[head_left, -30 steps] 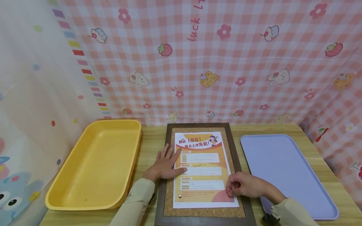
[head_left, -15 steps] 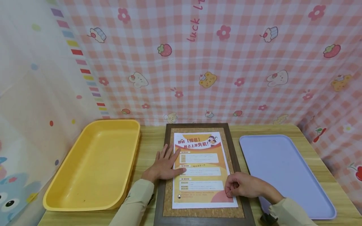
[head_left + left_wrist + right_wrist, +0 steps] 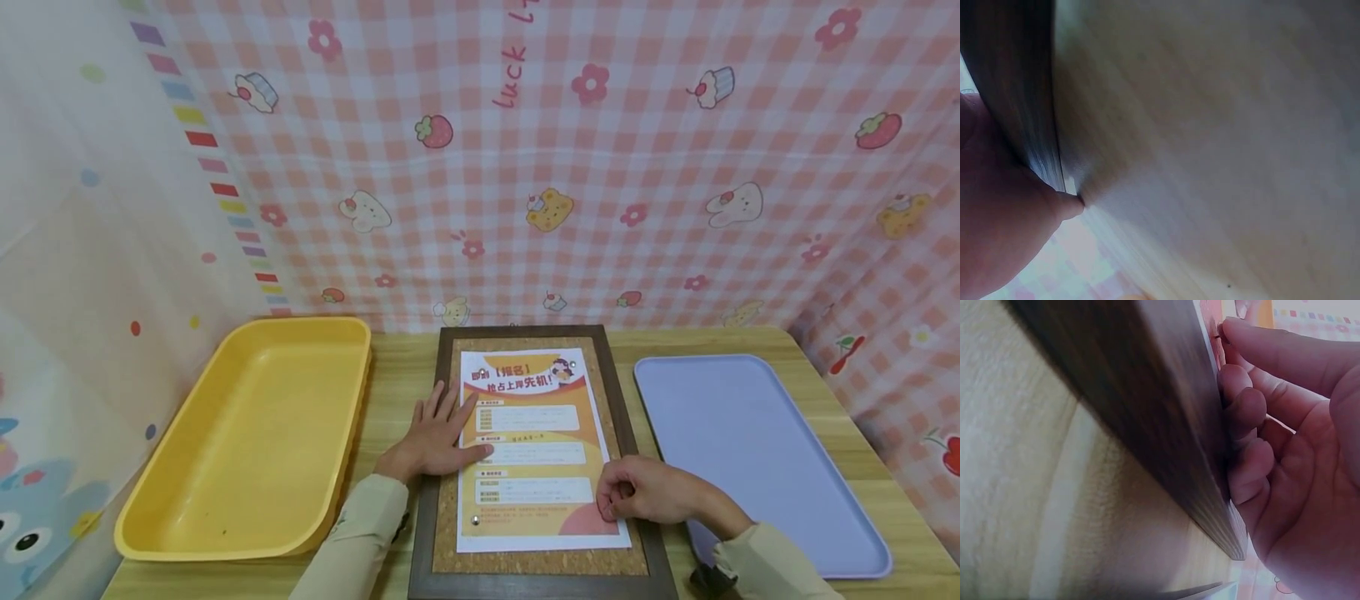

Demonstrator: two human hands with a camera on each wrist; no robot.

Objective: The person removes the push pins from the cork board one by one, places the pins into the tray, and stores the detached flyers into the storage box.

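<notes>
A printed orange and white poster [image 3: 534, 510] lies on a dark-framed corkboard [image 3: 562, 563]. Silver thumbtacks show at its upper left, upper right [image 3: 573, 364] and lower left [image 3: 475, 521]. My left hand [image 3: 429, 442] rests with spread fingers across the board's left frame, its thumb on the poster. At the poster's lower right corner, my right hand [image 3: 648, 490] pinches a small tack between thumb and forefinger. In the right wrist view the thin pin [image 3: 1217, 337] of this tack shows beside the fingertips; its head is hidden. The left wrist view shows only part of the left hand [image 3: 1007, 219].
A deep yellow tray [image 3: 360, 392] stands left of the board. To the right lies a shallow lavender tray [image 3: 765, 450], partly under the right forearm. Both stand on a wood-grain table [image 3: 397, 367], with a pink checked cloth [image 3: 480, 167] hanging behind.
The head view has shifted very slightly. Both hands, the poster and the board keep the same places relative to each other.
</notes>
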